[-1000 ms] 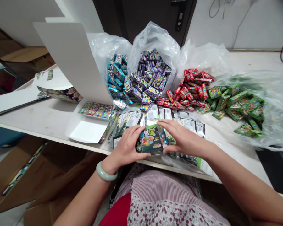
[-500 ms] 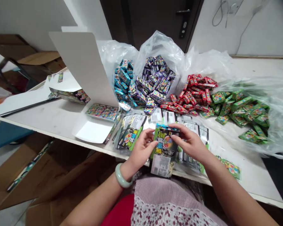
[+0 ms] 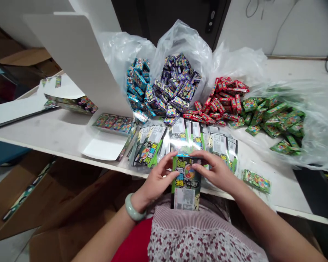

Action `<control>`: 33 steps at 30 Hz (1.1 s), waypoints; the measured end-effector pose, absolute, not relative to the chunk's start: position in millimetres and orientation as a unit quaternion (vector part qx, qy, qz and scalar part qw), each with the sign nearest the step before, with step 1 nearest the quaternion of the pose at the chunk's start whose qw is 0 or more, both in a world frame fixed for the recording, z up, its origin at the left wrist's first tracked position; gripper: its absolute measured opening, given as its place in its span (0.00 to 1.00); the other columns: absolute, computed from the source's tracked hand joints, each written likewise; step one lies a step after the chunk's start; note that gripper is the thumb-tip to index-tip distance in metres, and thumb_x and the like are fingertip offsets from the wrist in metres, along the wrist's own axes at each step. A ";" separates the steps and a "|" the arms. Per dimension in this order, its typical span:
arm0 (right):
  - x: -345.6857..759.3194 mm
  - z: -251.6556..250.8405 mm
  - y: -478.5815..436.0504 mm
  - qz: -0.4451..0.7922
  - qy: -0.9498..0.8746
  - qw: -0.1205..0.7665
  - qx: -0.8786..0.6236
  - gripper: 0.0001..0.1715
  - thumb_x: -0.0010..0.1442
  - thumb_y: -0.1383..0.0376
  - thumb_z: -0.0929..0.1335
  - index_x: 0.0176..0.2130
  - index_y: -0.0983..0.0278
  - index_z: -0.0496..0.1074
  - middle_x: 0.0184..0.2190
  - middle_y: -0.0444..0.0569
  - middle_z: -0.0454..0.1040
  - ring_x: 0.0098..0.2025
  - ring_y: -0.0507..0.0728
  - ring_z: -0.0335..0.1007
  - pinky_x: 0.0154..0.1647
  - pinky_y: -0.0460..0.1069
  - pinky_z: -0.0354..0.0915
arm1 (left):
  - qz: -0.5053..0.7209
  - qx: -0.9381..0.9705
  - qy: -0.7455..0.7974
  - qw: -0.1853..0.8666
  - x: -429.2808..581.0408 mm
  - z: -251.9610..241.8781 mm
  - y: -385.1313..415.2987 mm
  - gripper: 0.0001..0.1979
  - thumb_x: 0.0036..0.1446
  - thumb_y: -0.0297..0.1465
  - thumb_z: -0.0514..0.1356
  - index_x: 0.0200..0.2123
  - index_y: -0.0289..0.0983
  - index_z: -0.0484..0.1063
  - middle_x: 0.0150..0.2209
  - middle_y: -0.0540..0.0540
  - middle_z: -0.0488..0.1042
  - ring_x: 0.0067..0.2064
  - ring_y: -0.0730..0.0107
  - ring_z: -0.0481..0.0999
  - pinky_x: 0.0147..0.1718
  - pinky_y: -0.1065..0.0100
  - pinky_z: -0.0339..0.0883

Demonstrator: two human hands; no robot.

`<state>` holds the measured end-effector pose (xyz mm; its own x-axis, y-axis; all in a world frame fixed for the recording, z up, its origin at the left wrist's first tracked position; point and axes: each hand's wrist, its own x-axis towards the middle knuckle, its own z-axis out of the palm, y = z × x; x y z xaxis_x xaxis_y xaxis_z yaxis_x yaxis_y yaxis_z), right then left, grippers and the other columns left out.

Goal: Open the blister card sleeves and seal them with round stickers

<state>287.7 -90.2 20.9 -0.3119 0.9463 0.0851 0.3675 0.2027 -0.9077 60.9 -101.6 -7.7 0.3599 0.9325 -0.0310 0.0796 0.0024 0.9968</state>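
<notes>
Between my two hands, at the table's front edge, is a black and green printed packet [image 3: 186, 182] with a strip of blue at its top. My left hand [image 3: 161, 178] pinches its left edge with thumb and fingers. On the other side, my right hand [image 3: 213, 169] grips the upper right part, thumb on the front. Behind the packet lie several flat printed pouches [image 3: 150, 145] in clear plastic. Beyond them are heaps of small packs: blue [image 3: 138, 85], purple [image 3: 180, 85], red [image 3: 225, 100] and green [image 3: 281, 118], in or beside clear bags.
An open white display box [image 3: 106, 143] with a row of small packs stands at the left. A green packet [image 3: 257, 181] lies at the front right. Cardboard boxes [image 3: 68, 214] sit below the table, and a black object [image 3: 314, 189] is at the right edge.
The camera view has shifted, so the table's items appear higher and slightly left. Both hands still hold the packet, which now looks more upright and sits lower against the table.
</notes>
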 end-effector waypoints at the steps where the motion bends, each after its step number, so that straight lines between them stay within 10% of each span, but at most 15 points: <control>1: 285.0 16.9 -95.2 0.405 -0.662 0.403 -0.486 0.19 0.60 0.63 0.67 0.51 0.54 0.66 0.46 0.49 0.74 0.39 0.55 0.73 0.39 0.53 0.71 | 0.380 0.598 0.429 0.561 59.1 -8.0 -100.3 0.26 0.59 0.33 0.59 0.60 0.45 0.58 0.57 0.43 0.66 0.55 0.59 0.70 0.51 0.56 0.71; 5: 273.5 -1.2 -111.9 0.406 -0.553 0.519 -0.510 0.21 0.58 0.64 0.69 0.51 0.55 0.66 0.42 0.47 0.74 0.38 0.54 0.74 0.38 0.51 0.73 | 0.388 0.589 0.416 0.574 55.8 -9.8 -98.1 0.26 0.59 0.32 0.60 0.60 0.45 0.58 0.57 0.43 0.67 0.57 0.60 0.69 0.53 0.56 0.69; 18: 284.3 18.0 -81.6 0.504 -0.572 0.459 -0.456 0.06 0.59 0.62 0.69 0.38 0.59 0.69 0.35 0.46 0.72 0.38 0.54 0.71 0.37 0.50 0.68 | 0.486 0.610 0.428 0.456 75.0 9.2 -79.0 0.05 0.61 0.30 0.58 0.33 0.38 0.73 0.40 0.46 0.77 0.45 0.68 0.75 0.48 0.69 0.69; 24: 279.7 23.9 -83.7 0.436 -0.652 0.435 -0.442 0.03 0.59 0.63 0.69 0.34 0.60 0.70 0.40 0.48 0.72 0.43 0.54 0.69 0.39 0.49 0.67 | 0.504 0.594 0.416 0.469 70.6 5.0 -75.3 0.11 0.61 0.29 0.58 0.48 0.43 0.68 0.39 0.48 0.78 0.42 0.70 0.78 0.42 0.71 0.72; 33: 270.6 44.0 -63.9 0.571 -0.553 0.363 -0.486 0.08 0.54 0.61 0.71 0.29 0.62 0.68 0.23 0.42 0.69 0.24 0.50 0.63 0.25 0.47 0.61 | 0.467 0.599 0.463 0.457 77.9 32.1 -64.3 0.06 0.55 0.31 0.62 0.28 0.35 0.72 0.27 0.49 0.73 0.29 0.74 0.72 0.28 0.75 0.67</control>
